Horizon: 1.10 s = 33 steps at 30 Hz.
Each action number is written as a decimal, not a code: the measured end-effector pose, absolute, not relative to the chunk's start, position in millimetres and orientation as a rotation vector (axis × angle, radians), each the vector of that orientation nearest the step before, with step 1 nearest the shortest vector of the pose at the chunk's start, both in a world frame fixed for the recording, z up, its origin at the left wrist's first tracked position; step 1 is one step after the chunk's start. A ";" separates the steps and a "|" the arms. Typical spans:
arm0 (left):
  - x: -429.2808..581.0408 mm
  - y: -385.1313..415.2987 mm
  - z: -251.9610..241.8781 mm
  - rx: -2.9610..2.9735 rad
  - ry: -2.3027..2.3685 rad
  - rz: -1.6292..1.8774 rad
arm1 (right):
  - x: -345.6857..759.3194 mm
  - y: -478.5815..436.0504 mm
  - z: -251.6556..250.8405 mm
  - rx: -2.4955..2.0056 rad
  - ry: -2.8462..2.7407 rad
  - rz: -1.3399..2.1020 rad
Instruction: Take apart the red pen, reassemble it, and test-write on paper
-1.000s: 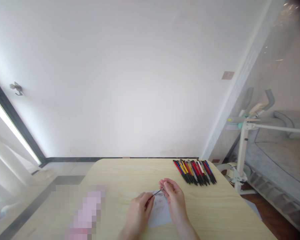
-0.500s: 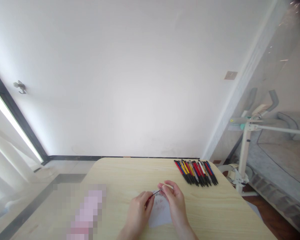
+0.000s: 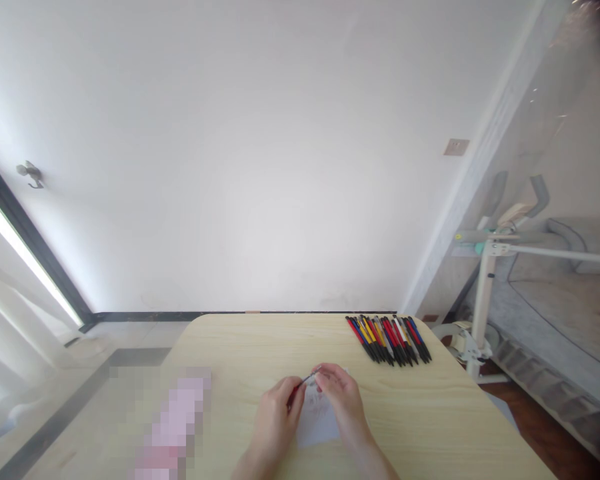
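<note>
Both my hands meet over a small sheet of white paper [image 3: 316, 427] that carries scribbled marks. Wrapped round the red part of a pen is my left hand [image 3: 276, 412]. A thin, dark length of this pen [image 3: 307, 378] slants up across the gap between my hands. At its upper end the fingertips of my right hand [image 3: 341, 395] are closed in a pinch. The fingers cover much of the pen, so its full form is hidden. Beyond my right hand, a row of pens [image 3: 389, 340] in red, blue, yellow, white and black lies side by side.
The light wooden table [image 3: 240, 340] has rounded corners and stands near a white wall [image 3: 260, 167]. A pixelated pink patch [image 3: 175, 413] shows at the left. On the right are an exercise machine [image 3: 481, 300] and a grey sofa [image 3: 560, 293].
My right hand has shifted slightly left, closer to my left hand, and less of the thin dark length shows between them. The whole view has moved a little.
</note>
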<state>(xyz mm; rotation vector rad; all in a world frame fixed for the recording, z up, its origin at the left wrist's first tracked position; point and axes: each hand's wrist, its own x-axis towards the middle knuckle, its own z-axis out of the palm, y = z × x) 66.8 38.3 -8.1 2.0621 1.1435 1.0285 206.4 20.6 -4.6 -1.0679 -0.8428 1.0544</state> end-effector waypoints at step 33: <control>68.6 37.7 -9.9 2.070 1.145 1.015 | 207.4 26.7 -21.3 -1.015 -0.886 1.036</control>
